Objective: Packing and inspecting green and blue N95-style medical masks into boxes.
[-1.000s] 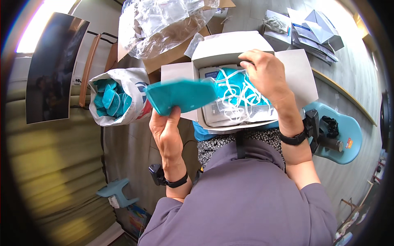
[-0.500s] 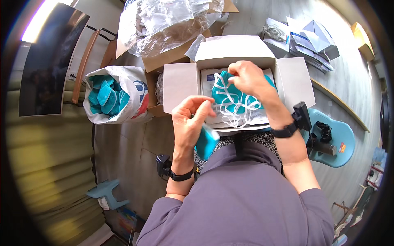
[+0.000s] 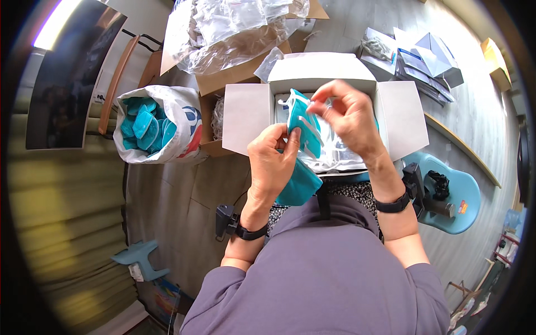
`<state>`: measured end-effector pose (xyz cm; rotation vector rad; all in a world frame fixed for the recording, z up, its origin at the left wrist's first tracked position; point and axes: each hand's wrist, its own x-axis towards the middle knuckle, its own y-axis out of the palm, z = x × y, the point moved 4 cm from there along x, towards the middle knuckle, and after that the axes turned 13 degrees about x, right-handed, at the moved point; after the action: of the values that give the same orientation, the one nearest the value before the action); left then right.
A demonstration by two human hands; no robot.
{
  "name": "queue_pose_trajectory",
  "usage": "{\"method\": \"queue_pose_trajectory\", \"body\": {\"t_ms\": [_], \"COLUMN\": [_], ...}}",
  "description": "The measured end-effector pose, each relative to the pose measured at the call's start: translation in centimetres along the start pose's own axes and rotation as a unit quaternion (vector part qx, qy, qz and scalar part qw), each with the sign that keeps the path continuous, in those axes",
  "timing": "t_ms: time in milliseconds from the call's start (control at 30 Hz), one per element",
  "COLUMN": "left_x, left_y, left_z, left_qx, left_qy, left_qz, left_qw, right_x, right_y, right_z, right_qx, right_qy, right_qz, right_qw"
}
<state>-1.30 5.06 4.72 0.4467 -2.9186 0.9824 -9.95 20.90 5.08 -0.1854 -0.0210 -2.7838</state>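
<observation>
My left hand is closed round a teal folded face mask, held up over the open white carton. White straps lie along the mask's side. A second teal mask hangs below the same palm, near my lap. Beside the upper mask's right edge, my right hand has thumb and forefinger pinched on a white strap, partly hidden by the fingers. Beneath both hands, the white carton holds flat white printed packets.
To the left stands a white plastic sack full of teal masks. Behind it, a brown carton overflows with clear plastic bags. A blue stool with small items is at right. Folded cartons lie on the floor farther off.
My left hand has brought a mask up over the carton, with another below it. My right hand has left the teal masks lying in the carton and come to the raised mask's edge.
</observation>
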Motion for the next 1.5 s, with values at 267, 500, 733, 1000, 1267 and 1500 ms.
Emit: {"method": "queue_pose_trajectory", "body": {"t_ms": [267,500,733,1000,1267,1500], "left_x": [-0.3,-0.5,-0.6,-0.8,-2.8,-0.3], "left_y": [-1.3,-2.9,-2.1,-1.1,-1.7,-1.5], "left_z": [-1.9,-3.5,-2.9,-2.8,-4.4,0.0], "left_qx": [0.072,0.088,0.150,0.146,0.057,-0.179], "left_qy": [0.102,0.162,0.312,0.297,0.337,0.004], "left_qz": [-0.011,0.011,-0.027,-0.060,0.009,-0.046], "left_qw": [0.992,0.983,0.938,0.942,0.940,0.983], "right_x": [-0.1,0.7,0.1,-1.5,1.4,0.5], "right_y": [-0.9,-4.7,-2.1,0.3,-5.3,-3.3], "right_z": [-1.0,0.3,0.5,1.0,-0.3,-0.3], "right_qx": [-0.065,-0.165,0.007,0.071,-0.066,-0.101], "right_qy": [-0.209,-0.090,0.073,0.076,-0.076,-0.092], "right_qz": [-0.002,-0.033,0.142,0.153,-0.199,-0.110], "right_qw": [0.976,0.982,0.987,0.983,0.975,0.984]}}
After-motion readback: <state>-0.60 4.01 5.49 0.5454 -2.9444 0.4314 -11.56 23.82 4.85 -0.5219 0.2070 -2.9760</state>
